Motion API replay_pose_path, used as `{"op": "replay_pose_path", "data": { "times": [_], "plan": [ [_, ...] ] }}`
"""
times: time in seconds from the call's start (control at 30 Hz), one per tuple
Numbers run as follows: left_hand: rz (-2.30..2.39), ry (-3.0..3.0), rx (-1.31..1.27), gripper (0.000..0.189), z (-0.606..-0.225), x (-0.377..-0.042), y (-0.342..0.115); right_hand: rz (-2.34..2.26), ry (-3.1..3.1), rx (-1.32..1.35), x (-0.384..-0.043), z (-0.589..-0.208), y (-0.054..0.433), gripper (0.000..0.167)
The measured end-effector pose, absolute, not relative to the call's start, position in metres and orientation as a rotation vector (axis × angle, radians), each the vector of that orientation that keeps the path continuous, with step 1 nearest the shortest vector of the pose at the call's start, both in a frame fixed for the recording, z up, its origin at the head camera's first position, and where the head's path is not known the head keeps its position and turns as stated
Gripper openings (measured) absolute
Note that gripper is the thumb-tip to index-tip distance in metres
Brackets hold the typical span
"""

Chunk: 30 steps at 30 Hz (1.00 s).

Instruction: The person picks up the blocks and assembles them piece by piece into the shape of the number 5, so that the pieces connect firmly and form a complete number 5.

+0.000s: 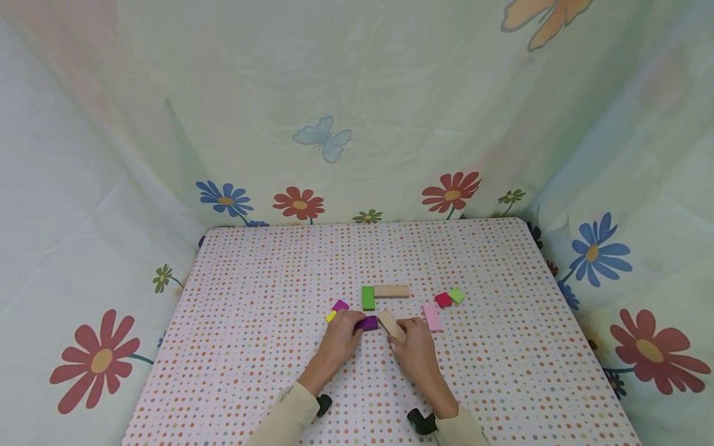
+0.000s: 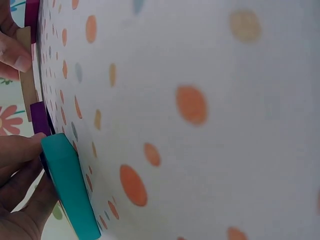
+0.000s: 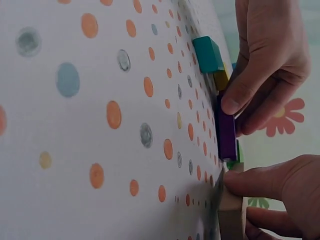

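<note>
Near the middle of the table, my left hand (image 1: pixel 336 342) pinches a dark purple block (image 1: pixel 369 323) between thumb and fingers. My right hand (image 1: pixel 418 354) grips a plain wooden block (image 1: pixel 391 324), which slants with its far end close to the purple block's right end. Just beyond them lie a green block (image 1: pixel 368 298) and a second wooden block (image 1: pixel 393 291), set end to side in an L. In the left wrist view a teal block (image 2: pixel 72 187) sits beside the left hand; the head view hides it behind that hand.
Left of the left hand are a magenta block (image 1: pixel 340 305) and a yellow block (image 1: pixel 331 316), partly covered. To the right lie a pink block (image 1: pixel 432 317), a red block (image 1: pixel 443 300) and a lime block (image 1: pixel 457 295). Flowered curtains surround the dotted table (image 1: pixel 268 279).
</note>
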<state>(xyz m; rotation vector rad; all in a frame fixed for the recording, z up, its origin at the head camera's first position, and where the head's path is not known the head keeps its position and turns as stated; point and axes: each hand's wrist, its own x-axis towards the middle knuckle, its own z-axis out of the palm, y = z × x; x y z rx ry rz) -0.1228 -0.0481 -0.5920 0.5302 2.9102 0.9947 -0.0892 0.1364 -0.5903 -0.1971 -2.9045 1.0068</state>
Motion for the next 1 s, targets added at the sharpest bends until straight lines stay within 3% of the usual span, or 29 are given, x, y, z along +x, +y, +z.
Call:
{"op": "replay_pose_path", "data": {
  "times": [1.0],
  "plan": [
    [0.881, 2.953, 0.603, 0.023, -0.595, -0.121, -0.048, 0.792, -2.988, -0.103, -0.089, -0.583, 0.147, 0.041]
  ]
}}
